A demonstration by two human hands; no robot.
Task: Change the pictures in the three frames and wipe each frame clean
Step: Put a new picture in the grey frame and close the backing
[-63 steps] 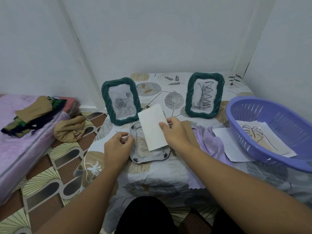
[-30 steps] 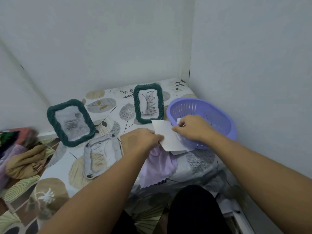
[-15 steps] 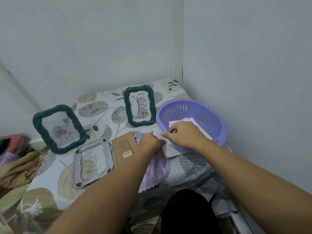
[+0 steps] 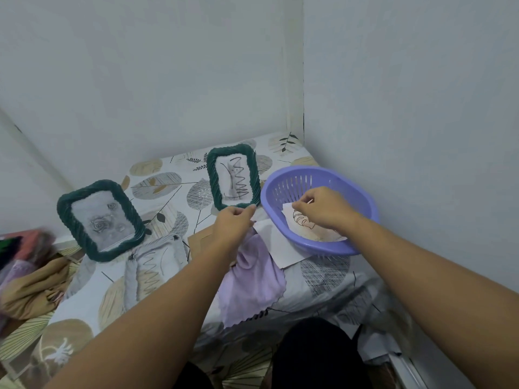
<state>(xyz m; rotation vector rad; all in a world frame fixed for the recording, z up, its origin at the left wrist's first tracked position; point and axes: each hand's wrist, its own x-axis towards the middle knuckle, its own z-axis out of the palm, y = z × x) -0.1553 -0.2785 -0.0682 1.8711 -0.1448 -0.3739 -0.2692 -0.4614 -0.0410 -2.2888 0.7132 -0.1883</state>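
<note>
Leaf-patterned cloth covered the table (image 4: 174, 189), where two green frames (image 4: 101, 220) stood and a third (image 4: 156, 265) lay flat. Reaching into the purple basket (image 4: 362, 197), the right hand (image 4: 323, 206) pinched the drawing papers (image 4: 306, 228). Beside it, the left hand (image 4: 233, 226) hovered loosely curled, empty, over the lilac cloth (image 4: 252, 282).
</note>
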